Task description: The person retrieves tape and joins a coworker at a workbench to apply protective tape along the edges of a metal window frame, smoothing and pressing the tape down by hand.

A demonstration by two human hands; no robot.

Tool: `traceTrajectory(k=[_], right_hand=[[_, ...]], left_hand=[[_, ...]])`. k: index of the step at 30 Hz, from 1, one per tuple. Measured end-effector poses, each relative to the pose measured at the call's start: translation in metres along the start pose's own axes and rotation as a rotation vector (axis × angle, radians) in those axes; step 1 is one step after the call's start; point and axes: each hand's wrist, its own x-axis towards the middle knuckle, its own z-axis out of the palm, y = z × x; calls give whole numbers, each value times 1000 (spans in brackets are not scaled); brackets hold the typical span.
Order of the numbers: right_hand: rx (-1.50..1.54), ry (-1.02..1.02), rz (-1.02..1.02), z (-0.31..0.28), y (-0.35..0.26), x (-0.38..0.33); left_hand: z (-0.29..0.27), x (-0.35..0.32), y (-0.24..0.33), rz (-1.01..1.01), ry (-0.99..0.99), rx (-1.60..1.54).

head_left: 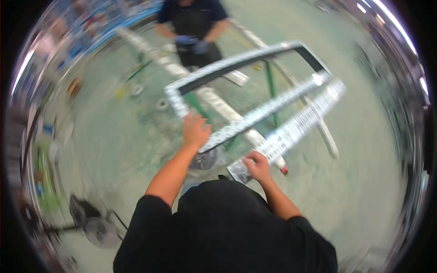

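A large rectangular frame (264, 111), wrapped in pale patterned film with dark inner edges, lies over padded rails. My left hand (195, 131) is closed around its near left corner, with some fingers hidden behind the bar. To the right, my right hand (257, 164) grips the near end of a long flat strip (298, 127) covered in printed pale film. This strip runs away to the upper right, roughly alongside the near bar of the frame and apart from it. Motion blurs its far end.
Two padded rails (218, 103) on green legs (269, 82) stand under the frame. Across from me is a co-worker (193, 27) in dark clothes and blue gloves. Rolls of tape (162, 104) and a small brown box (74, 86) lie on the green floor; a round-based wheeled object (101, 231) stands lower left.
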Motion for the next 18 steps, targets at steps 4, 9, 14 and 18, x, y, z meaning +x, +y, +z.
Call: traceTrajectory(k=[4, 9, 14, 18], right_hand=[[107, 30, -16, -1, 7, 1], [159, 55, -6, -8, 10, -11], [110, 69, -23, -10, 10, -15], [133, 82, -56, -7, 6, -11]], left_hand=[[-1, 7, 7, 17, -70, 11], [9, 11, 17, 28, -92, 37], [5, 11, 25, 19, -105, 21], [6, 11, 17, 19, -113, 28]])
